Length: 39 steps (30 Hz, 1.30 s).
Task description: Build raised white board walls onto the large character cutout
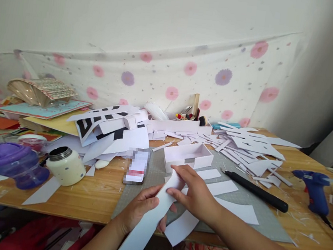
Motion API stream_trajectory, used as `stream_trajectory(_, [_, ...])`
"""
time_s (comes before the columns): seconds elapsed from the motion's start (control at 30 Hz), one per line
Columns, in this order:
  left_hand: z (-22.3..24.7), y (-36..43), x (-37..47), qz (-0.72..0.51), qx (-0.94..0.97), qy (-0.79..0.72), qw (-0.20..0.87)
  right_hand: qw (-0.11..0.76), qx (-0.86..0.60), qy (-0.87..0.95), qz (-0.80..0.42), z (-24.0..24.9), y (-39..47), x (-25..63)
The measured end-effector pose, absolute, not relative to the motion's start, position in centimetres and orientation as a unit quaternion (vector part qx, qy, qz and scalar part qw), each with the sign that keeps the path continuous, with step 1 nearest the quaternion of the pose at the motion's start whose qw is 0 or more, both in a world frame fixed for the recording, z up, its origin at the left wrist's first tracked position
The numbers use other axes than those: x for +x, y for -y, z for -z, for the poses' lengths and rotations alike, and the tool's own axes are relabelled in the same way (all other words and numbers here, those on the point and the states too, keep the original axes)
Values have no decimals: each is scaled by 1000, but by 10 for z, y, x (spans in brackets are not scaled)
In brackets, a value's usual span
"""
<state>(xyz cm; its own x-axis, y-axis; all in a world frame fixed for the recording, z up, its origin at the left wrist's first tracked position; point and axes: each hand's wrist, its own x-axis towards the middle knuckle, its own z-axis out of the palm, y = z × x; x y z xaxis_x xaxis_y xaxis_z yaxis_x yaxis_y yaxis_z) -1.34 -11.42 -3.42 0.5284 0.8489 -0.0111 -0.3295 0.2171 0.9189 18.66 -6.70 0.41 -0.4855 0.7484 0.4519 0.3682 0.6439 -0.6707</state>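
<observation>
A long white foam-board strip (pixel 148 219) slants up from the bottom edge, held between both hands. My left hand (pixel 142 206) is closed around its middle, thumb on top and fingertips showing past the far edge. Near the upper end, my right hand (pixel 193 192) pinches the strip between thumb and fingers. Just beyond that end stands an open white box (pixel 188 155) on the grey cutting mat (pixel 127 208). Several cut white pieces (pixel 225 188) lie on the mat beside my right hand, partly hidden by it. A black pen-like cutter (pixel 256 191) rests to their right.
A phone (pixel 137 165) lies left of the box. A cream jar (pixel 67 166) and a purple-lidded cup (pixel 17 164) stand at the left. White offcuts (pixel 248 146) pile up at the back right. A blue glue gun (pixel 315 190) with a cord sits at the right.
</observation>
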Motion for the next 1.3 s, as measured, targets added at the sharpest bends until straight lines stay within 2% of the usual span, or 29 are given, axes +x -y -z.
stream_trajectory(0.1, [35,114,-13,-405,472,-266,736,385,-368,801,-274,-1,65,193])
stream_trajectory(0.3, [37,112,-13,-408,468,-257,740,340,-360,786,-370,2,64,197])
stream_trajectory(0.43, [32,113,-11,-396,486,-263,733,332,-330,783,-409,-1,65,197])
stream_trajectory(0.6, [13,117,-3,-366,496,-303,727,361,-280,773,-439,-13,67,205])
stream_trajectory(0.8, [-14,114,18,-398,446,-301,743,356,-189,768,-497,-25,70,219])
stream_trajectory(0.93, [-30,115,31,-409,515,-333,676,378,-176,781,-465,-31,75,226])
stream_trajectory(1.07, [-39,124,38,-433,594,-374,565,411,-183,815,-365,-37,79,232])
stream_trajectory(1.13, [-39,128,40,-446,614,-415,502,431,-214,799,-361,-38,81,234])
stream_trajectory(1.2, [-38,130,42,-466,621,-454,437,426,-258,759,-419,-38,83,236])
stream_trajectory(1.3, [-35,130,45,-500,628,-496,331,367,-289,681,-563,-36,85,237])
